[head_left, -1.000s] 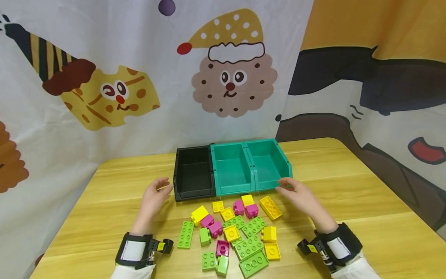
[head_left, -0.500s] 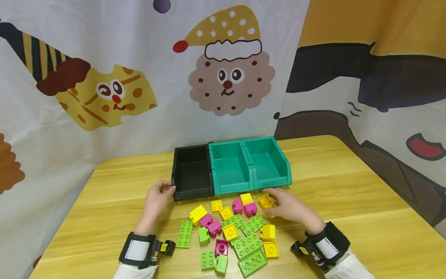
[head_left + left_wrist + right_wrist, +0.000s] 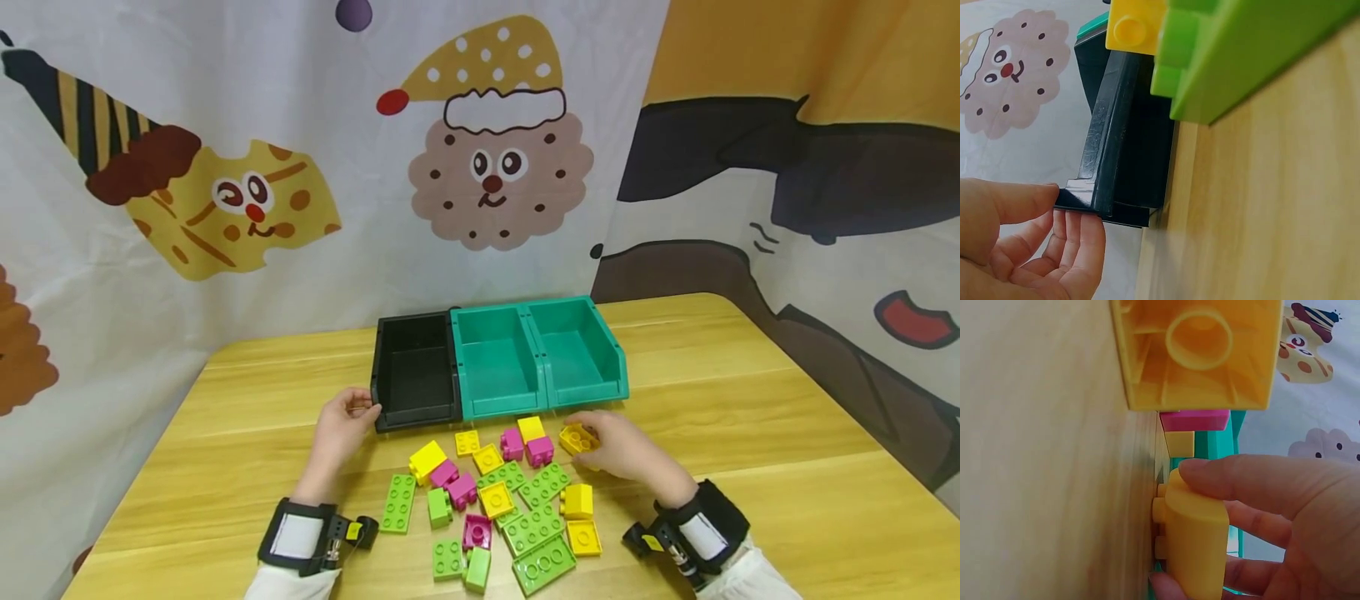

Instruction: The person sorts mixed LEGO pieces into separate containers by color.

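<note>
At the left corner of the black bin [image 3: 417, 415], my left hand [image 3: 341, 432] pinches the bin's edge. The left wrist view shows the thumb on one side of the black rim [image 3: 1102, 140] and the fingers on the other. My right hand [image 3: 630, 447] grips a yellow building brick [image 3: 575, 438] in front of the teal bins. In the right wrist view this brick [image 3: 1196, 531] sits between thumb and fingers, its studs facing the tabletop. Close to it are a magenta brick [image 3: 540, 452] and another yellow brick [image 3: 531, 428].
Two teal bins [image 3: 506, 408] stand to the right of the black one. Several green bricks [image 3: 534, 530], magenta bricks [image 3: 477, 532] and yellow bricks [image 3: 584, 537] lie scattered on the wooden table [image 3: 247, 442] between the arms. A printed cloth [image 3: 360, 275] hangs behind.
My right hand has come down from beside the right teal bin to the yellow brick and taken hold of it. My left hand has moved slightly right onto the black bin's edge.
</note>
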`<state>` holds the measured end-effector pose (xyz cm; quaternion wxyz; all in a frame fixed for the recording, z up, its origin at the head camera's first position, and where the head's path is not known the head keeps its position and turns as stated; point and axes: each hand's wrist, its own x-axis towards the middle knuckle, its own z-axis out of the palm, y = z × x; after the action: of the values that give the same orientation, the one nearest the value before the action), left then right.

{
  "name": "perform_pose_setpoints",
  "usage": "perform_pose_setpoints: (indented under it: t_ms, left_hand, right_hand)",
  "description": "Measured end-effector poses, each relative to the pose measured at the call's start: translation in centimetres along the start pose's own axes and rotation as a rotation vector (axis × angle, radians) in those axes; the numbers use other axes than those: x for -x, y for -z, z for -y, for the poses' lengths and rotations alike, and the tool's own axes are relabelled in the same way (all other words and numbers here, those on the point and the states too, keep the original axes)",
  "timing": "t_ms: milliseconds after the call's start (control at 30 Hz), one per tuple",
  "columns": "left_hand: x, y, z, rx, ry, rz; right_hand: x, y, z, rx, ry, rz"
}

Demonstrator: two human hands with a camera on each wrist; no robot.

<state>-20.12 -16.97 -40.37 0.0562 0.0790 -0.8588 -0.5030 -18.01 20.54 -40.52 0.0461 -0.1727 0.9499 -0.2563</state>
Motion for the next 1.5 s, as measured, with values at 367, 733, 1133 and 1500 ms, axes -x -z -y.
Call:
perform_pose_setpoints:
  t_ms: [367, 733, 1133, 1500]
  left_hand:
    - [-0.1, 0.0, 0.2, 0.012, -0.011, 0.002]
    - [-0.5, 0.1, 0.3, 0.018, 0.009, 0.01]
    - [-0.4, 0.5, 0.6, 0.012, 0.017, 0.001]
    - [-0.3, 0.2, 0.6, 0.018, 0.009, 0.005]
  right_hand:
    - [0.0, 0.1, -0.3, 0.0, 0.01, -0.046]
    - [-0.2, 0.3, -0.4, 0.004, 0.013, -0.099]
    - [-0.3, 1.5, -0.3, -0.013, 0.035, -0.216]
    - [-0.4, 3.3, 0.3, 0.002, 0.034, -0.302]
